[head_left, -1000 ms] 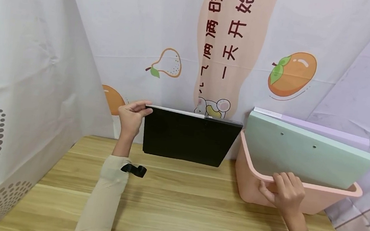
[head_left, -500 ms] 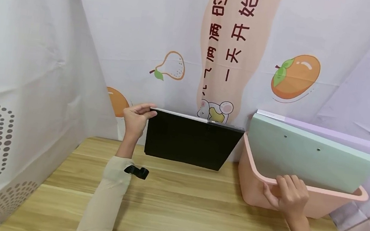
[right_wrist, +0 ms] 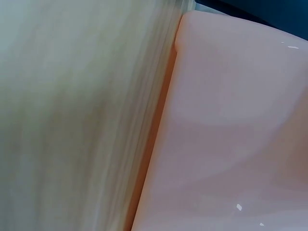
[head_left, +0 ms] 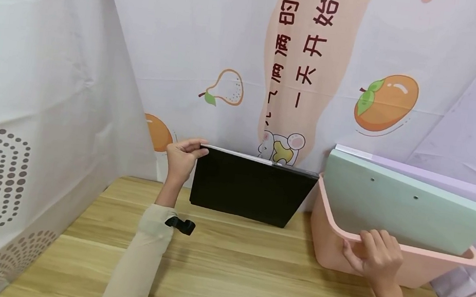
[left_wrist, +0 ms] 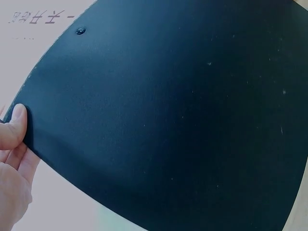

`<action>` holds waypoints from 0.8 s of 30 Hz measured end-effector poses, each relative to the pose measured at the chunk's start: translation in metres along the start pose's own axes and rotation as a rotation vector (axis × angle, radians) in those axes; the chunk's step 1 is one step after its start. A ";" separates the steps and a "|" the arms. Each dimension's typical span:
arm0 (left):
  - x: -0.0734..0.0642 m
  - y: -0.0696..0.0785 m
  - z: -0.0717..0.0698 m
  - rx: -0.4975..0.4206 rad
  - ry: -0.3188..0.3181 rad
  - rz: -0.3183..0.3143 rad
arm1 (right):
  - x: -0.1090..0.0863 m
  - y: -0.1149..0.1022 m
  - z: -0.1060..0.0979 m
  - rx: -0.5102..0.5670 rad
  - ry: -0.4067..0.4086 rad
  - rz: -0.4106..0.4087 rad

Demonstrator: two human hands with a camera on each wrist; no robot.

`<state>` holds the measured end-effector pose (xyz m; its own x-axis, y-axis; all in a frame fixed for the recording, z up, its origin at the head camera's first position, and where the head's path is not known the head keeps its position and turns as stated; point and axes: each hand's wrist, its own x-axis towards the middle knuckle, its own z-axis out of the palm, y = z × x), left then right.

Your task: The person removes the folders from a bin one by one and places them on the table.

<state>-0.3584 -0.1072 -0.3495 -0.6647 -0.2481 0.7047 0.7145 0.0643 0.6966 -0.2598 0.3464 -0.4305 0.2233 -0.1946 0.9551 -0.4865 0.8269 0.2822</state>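
Observation:
My left hand (head_left: pixel 181 164) pinches the upper left corner of a black file folder (head_left: pixel 249 186), thumb on the near face and fingers behind. The folder stands on edge beside the bin, its right end by the rim and tilted slightly down. In the left wrist view the black cover (left_wrist: pixel 168 115) fills most of the picture, with the thumb (left_wrist: pixel 18 122) at its edge. My right hand (head_left: pixel 379 260) grips the front rim of a pink plastic bin (head_left: pixel 423 267), fingers over the rim and thumb outside. The right wrist view shows the bin's wall (right_wrist: pixel 226 120), not the fingers.
A mint green folder (head_left: pixel 404 201) and a lilac folder (head_left: pixel 433 174) stand leaning in the bin, rising above its rim. The bin sits at the right of the wooden table (head_left: pixel 228 270). A printed cloth (head_left: pixel 216 33) hangs close behind the table.
The head view has shifted, so the scene sits further right and lower. The black folder's right end has dipped slightly against the bin. Both hands keep their holds.

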 end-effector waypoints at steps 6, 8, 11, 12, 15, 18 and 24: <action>-0.001 -0.003 -0.007 -0.026 -0.068 -0.051 | 0.000 0.000 -0.001 -0.002 0.001 -0.002; -0.001 -0.005 -0.011 -0.029 -0.097 -0.062 | 0.000 0.000 0.000 -0.004 0.002 -0.003; 0.001 -0.008 -0.018 -0.026 -0.144 -0.077 | 0.000 0.000 0.000 -0.006 0.001 -0.003; 0.002 -0.008 -0.020 -0.027 -0.161 -0.086 | 0.000 0.000 0.000 -0.007 0.000 -0.002; 0.004 -0.008 -0.027 -0.023 -0.231 -0.124 | -0.001 0.000 0.000 -0.008 0.002 0.000; 0.007 -0.006 -0.034 0.002 -0.307 -0.174 | -0.001 0.001 0.000 -0.008 0.005 0.000; 0.012 -0.001 -0.045 0.059 -0.417 -0.266 | -0.002 0.001 0.001 -0.011 0.004 0.003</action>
<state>-0.3572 -0.1540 -0.3482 -0.8616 0.1437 0.4869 0.5028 0.1090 0.8575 -0.2613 0.3470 -0.4325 0.2251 -0.1905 0.9555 -0.4776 0.8332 0.2786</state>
